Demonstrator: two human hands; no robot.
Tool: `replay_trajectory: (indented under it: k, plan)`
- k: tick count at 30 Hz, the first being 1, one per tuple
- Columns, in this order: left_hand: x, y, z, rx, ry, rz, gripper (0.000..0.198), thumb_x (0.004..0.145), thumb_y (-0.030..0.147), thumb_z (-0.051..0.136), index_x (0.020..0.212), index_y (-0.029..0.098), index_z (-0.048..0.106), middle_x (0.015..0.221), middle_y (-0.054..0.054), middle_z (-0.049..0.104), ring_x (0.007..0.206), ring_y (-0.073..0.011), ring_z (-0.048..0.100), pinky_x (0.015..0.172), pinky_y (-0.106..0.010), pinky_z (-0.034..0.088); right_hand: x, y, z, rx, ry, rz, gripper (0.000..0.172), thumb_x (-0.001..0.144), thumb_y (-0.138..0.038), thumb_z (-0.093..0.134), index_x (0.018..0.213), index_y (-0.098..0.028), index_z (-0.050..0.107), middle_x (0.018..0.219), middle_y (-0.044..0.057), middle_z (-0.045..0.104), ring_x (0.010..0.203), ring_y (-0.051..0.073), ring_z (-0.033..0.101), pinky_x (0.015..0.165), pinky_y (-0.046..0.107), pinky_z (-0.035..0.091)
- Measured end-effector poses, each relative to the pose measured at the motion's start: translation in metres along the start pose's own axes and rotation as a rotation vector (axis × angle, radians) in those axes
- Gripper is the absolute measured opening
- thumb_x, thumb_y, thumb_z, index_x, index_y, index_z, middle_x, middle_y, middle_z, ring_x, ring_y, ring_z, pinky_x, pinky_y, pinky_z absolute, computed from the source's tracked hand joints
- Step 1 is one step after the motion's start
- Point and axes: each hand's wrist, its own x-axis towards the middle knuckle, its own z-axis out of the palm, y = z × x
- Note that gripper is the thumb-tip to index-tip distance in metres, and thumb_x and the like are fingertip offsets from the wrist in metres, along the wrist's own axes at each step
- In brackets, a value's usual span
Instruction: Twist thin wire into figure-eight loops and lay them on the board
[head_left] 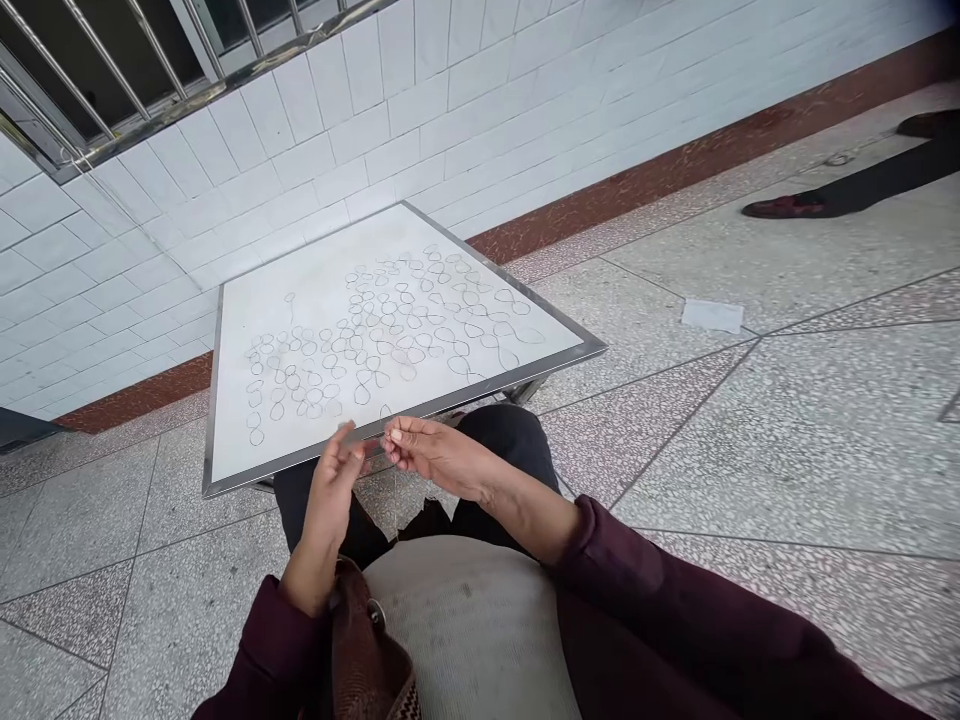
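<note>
My right hand (431, 455) is over the near edge of the white table, its fingers pinched together on a thin dark loop (386, 410) that sticks up past the fingertips. What the loop is made of is too fine to tell. Just left of it, my left hand (336, 480) is raised with thumb and fingers apart, and nothing shows between them. Many thin loops (405, 350), some round and some shaped like a figure eight, spread over the white tabletop (255, 300). I cannot tell whether these are loose wire or thread.
A metal rim (300, 465) borders the table, which stands by a white tiled wall (420, 120) with a barred window (150, 60). On the speckled floor at right lies a white paper (712, 315). Another person's leg and shoe (795, 205) show at upper right.
</note>
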Motion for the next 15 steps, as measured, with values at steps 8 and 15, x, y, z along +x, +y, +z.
replay_trajectory:
  k: [8, 15]
  plan:
    - [0.004, 0.019, 0.015, -0.271, -0.083, -0.094, 0.062, 0.076, 0.023, 0.08, 0.133, 0.022, 0.057, 0.104, -0.005, 0.073, 0.095, -0.0159, 0.065, 0.087, -0.029, 0.047, 0.006, 0.014, 0.003, 0.308, -0.171, 0.256, 0.027, 0.075, -0.031, 0.085, 0.086, -0.013, 0.067, 0.076, -0.002, 0.061, 0.069, 0.007, 0.056, 0.067, 0.02, 0.046]
    - [0.005, 0.015, 0.014, -0.264, 0.047, -0.04, 0.053, 0.073, 0.023, 0.082, 0.123, 0.019, 0.064, 0.069, 0.005, 0.062, 0.067, -0.0098, 0.061, 0.077, -0.026, 0.048, 0.009, 0.017, -0.004, 0.299, -0.194, 0.361, 0.029, 0.08, -0.037, 0.08, 0.088, -0.013, 0.066, 0.079, 0.0, 0.062, 0.066, 0.008, 0.056, 0.064, 0.021, 0.047]
